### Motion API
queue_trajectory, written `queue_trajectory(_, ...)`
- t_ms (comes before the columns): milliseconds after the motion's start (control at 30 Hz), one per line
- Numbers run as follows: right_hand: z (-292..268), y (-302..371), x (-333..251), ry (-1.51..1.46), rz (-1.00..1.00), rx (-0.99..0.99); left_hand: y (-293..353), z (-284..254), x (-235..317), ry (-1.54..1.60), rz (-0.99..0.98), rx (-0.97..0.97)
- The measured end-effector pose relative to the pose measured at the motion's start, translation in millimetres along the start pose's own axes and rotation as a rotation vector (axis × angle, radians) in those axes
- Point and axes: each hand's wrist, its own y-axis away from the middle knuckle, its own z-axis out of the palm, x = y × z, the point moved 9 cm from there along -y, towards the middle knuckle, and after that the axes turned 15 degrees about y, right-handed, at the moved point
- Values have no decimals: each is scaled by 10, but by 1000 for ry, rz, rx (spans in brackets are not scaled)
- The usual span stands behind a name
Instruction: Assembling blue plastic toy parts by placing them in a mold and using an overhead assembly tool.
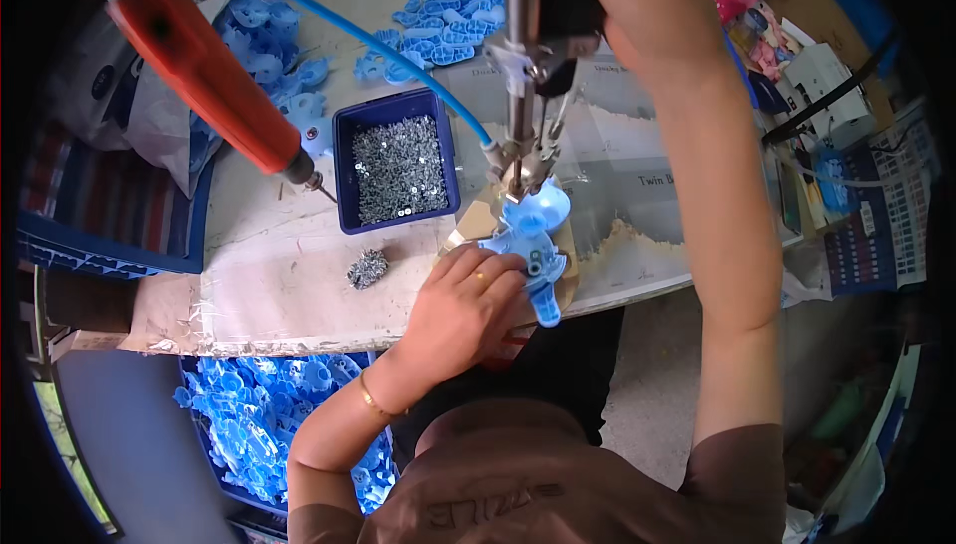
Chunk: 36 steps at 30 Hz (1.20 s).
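Observation:
My left hand (pixel 466 297), with a ring and a bracelet, grips the left side of a light-blue plastic toy shell (pixel 533 245) at the table's front edge. The shell lies on a tan block (pixel 478 223). Directly above it stands an upright screw-driving machine (pixel 518 66), its metal tip close to the shell; I cannot tell whether they touch. My right arm reaches far up, and my right hand (pixel 625 6) is wrapped round the machine's black body (pixel 575 11), its fingers mostly hidden. A blue air hose (pixel 378 41) runs to the machine's nozzle.
A dark-blue tray (pixel 344 170) of small screws and a loose screw pile (pixel 367 269) lie to the left. An orange electric screwdriver (pixel 214 81) hangs above them. Blue plastic parts (pixel 453 21) lie at the back; a full crate (pixel 269 414) stands below. Clutter (pixel 827 96) fills the right.

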Motion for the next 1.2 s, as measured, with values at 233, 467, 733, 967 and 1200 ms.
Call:
queue_trajectory(233,331,-439,1600,-484,-7,-211,952,-1225,-138,556,-518,-92)
queue_trajectory(467,1079,80,3240,959,318,-362,2605,-1824,-49,-315,-1428,-234)
queue_trajectory(733,1191,214,3511,1290,207,-439,1423,-1298,-383,31,-845,-137)
queue_trajectory(967,847,908,2549,103,544,-723,191,-841,-374,148,-284,116)
queue_trajectory(1200,835,1542,1564,-294,585,-1049,-413,-138,-262,18,-116,85)
